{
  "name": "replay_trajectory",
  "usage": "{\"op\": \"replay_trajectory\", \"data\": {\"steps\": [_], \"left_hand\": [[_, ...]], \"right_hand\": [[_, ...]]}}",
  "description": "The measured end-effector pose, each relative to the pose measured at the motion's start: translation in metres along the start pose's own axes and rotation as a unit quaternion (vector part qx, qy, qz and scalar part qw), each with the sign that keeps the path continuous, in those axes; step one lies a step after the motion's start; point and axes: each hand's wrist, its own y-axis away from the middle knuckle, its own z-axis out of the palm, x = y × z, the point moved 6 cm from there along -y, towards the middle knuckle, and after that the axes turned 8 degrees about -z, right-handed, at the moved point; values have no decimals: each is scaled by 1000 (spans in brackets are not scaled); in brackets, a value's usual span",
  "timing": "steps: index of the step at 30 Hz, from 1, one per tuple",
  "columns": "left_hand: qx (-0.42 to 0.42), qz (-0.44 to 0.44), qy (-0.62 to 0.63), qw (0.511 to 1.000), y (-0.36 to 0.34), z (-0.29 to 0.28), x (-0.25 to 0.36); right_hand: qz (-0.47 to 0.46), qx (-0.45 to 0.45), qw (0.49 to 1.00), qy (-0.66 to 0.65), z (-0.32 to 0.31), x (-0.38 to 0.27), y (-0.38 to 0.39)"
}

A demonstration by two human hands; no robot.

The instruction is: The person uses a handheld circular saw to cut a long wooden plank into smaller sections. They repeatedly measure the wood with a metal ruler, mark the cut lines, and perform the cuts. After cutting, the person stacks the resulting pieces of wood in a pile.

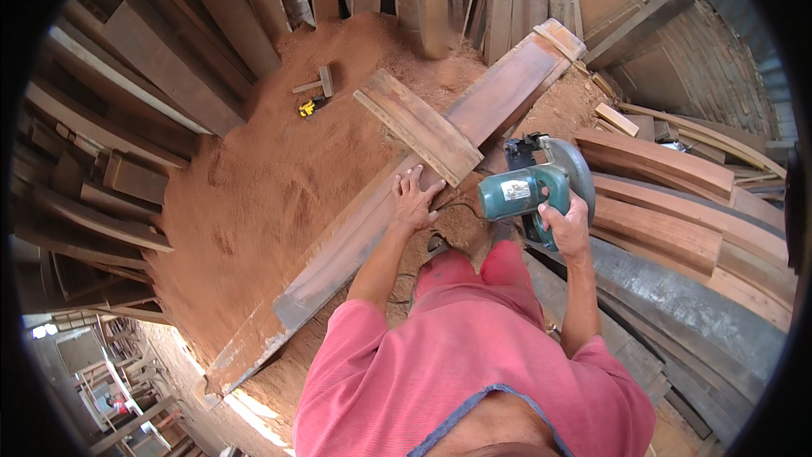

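Over the sawdust-covered floor (254,195), we are pressing our left hand (413,201) flat, fingers spread, on the long plank (355,237), just below the short board (419,125) lying across it. Our right hand (565,222) is gripping the handle of the green circular saw (533,184), held just beside the plank's right edge.

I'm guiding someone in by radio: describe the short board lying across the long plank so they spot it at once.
Start at the long plank running diagonally over the red sawdust heap. The short board lies crosswise on it, just beyond the left hand and left of the green circular saw in the right hand. It alone crosses the plank.
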Motion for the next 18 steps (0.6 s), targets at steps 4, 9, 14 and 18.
{"op": "replay_trajectory", "data": {"steps": [4, 9, 14, 18], "left_hand": [[-38, -20, -10, 999, -1, 2, 3], [-10, -24, -11, 1000, 2, 5, 3], [32, -24, -16, 999, 5, 5, 7], [5, -36, -11, 999, 5, 9, 4]], "right_hand": [[17, -60, 998, 3, 32, -1, -28], [10, -158, 983, 96, 62, 2, -63], [13, -225, 958, 179, 69, 19, -74], [10, -239, 950, 202, 66, 26, -77]]}}
